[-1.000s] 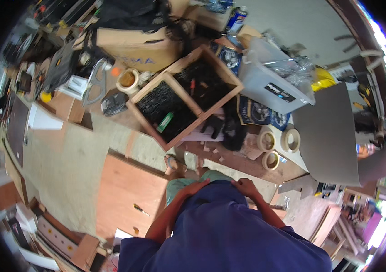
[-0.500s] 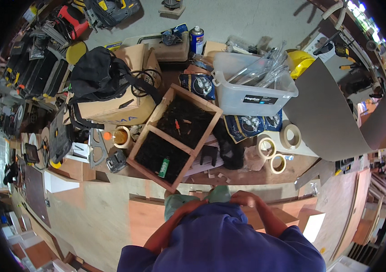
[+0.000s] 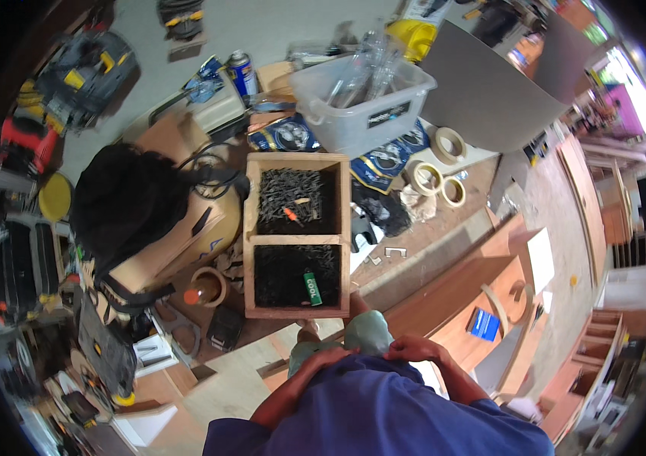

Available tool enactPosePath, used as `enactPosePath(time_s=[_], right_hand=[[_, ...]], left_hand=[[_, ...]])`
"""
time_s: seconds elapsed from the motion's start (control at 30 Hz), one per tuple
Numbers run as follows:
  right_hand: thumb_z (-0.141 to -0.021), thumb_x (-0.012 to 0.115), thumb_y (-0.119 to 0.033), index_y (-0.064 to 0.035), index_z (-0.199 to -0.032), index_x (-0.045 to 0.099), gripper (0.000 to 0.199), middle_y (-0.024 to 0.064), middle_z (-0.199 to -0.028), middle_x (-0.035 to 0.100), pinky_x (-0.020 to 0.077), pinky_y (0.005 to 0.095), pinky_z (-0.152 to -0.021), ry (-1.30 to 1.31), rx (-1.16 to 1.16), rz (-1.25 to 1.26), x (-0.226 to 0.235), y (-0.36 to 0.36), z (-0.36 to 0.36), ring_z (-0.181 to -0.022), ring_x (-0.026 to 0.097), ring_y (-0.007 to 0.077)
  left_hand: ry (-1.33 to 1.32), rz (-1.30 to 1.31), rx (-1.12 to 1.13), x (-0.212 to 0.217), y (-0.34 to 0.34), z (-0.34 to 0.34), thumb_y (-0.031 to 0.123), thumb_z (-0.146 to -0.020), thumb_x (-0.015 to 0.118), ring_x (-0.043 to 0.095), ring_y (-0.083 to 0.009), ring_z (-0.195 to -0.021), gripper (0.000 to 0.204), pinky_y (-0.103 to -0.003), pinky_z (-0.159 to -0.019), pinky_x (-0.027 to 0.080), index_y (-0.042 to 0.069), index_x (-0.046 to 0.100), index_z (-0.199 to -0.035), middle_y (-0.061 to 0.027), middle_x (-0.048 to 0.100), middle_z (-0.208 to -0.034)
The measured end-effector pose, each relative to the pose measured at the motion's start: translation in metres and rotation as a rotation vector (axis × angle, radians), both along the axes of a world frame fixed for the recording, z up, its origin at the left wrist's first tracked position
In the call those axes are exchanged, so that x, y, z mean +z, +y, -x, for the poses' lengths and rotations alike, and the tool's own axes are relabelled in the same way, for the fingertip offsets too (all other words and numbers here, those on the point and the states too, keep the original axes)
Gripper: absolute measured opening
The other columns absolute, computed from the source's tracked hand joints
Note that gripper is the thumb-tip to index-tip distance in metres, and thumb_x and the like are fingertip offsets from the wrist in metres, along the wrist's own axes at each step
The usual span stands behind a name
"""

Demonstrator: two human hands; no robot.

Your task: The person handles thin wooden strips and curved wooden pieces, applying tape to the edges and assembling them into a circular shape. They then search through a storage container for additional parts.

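While you stand over the floor clutter, these lines give the state of things.

Left hand (image 3: 332, 356): it rests at the hem of your blue shirt (image 3: 383, 410), fingers curled against the cloth; you cannot tell whether they pinch it or only touch it.

Right hand (image 3: 414, 349): same place on the other side, knuckles up, its grasp just as unclear.

Nearest thing: the wooden two-compartment box (image 3: 297, 234) lies on the floor just ahead of your feet, dark screws in both halves, a small green tube (image 3: 313, 289) in the near half.

Risk: your feet stand close to the box edge; a step forward without looking could likely tip it and scatter screws. The black cable (image 3: 209, 169) beside the black bag (image 3: 129, 199) could likely catch a foot.

Hidden: your fingertips and palms sit against the shirt; your torso covers the floor behind you.

Hard to make out: the contents of the clear plastic bin (image 3: 361, 102) and the tools at the left rim, bent by the lens.
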State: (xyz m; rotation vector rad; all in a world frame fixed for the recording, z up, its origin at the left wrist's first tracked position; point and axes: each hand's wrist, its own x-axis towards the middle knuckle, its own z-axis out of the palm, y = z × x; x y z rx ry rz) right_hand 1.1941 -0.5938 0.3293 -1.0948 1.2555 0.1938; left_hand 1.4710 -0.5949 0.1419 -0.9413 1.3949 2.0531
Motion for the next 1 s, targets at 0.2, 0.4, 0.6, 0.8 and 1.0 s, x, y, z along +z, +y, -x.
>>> enactPosePath(time_s=[0.2,0.4,0.6,0.8,1.0], right_hand=[[-0.100,0.061,-0.054,0.0025,-0.103,0.069,0.057,0.0142,-0.092,0.070,0.0516,0.0394,-0.076,0.136,-0.695,0.058,-0.079,0.110,-0.023,-0.087,0.066,0.0254],[-0.099,0.061,-0.048,0.0031,-0.104,0.068,0.052,0.0240,-0.098,0.070,0.0509,0.0450,-0.086,0.259,-0.612,0.079,-0.129,0.217,-0.072,-0.096,0.068,0.0333],[-0.104,0.058,-0.042,-0.0022,-0.093,0.063,0.042,0.0109,-0.079,0.057,0.0460,0.0399,-0.074,-0.170,-0.947,-0.101,-0.109,0.269,-0.102,-0.080,0.055,0.0200],[-0.092,0.074,-0.020,-0.0039,-0.099,0.065,0.020,0.0116,-0.098,0.063,0.0516,0.0382,-0.080,-0.024,-1.127,0.405,-0.183,0.283,-0.048,-0.090,0.064,0.0273],[-0.092,0.077,-0.034,-0.0032,-0.130,0.056,0.053,0.0241,-0.136,0.046,0.0374,0.0519,-0.108,1.135,-1.278,0.755,-0.264,0.247,0.155,-0.129,0.044,0.0410]], left_hand=[[-0.137,0.286,-0.121,0.011,0.014,-0.027,0.060,-0.095,0.059,0.064,-0.0384,-0.122,0.068,-0.049,-0.104,0.048,-0.003,0.072,-0.117,-0.0250,0.069,-0.126],[-0.626,0.697,-0.543,0.069,-0.029,-0.061,0.045,-0.090,0.065,0.061,-0.0457,-0.123,0.059,-0.053,-0.101,0.050,-0.004,0.069,-0.124,-0.0274,0.065,-0.131],[-0.057,0.338,-1.155,0.030,-0.024,-0.089,0.030,-0.098,0.057,0.069,-0.0282,-0.078,0.035,-0.040,-0.073,0.054,-0.001,0.073,-0.098,-0.0180,0.073,-0.086],[-0.027,-0.044,-0.781,0.050,-0.017,-0.044,0.030,-0.095,0.060,0.057,-0.0159,-0.068,0.034,-0.039,-0.062,0.047,-0.001,0.068,-0.087,-0.0089,0.066,-0.074],[-0.174,0.588,-0.210,-0.025,0.001,0.039,0.020,-0.096,0.069,0.061,-0.0143,-0.074,0.020,-0.032,-0.071,0.051,0.000,0.063,-0.094,-0.0084,0.066,-0.080]])
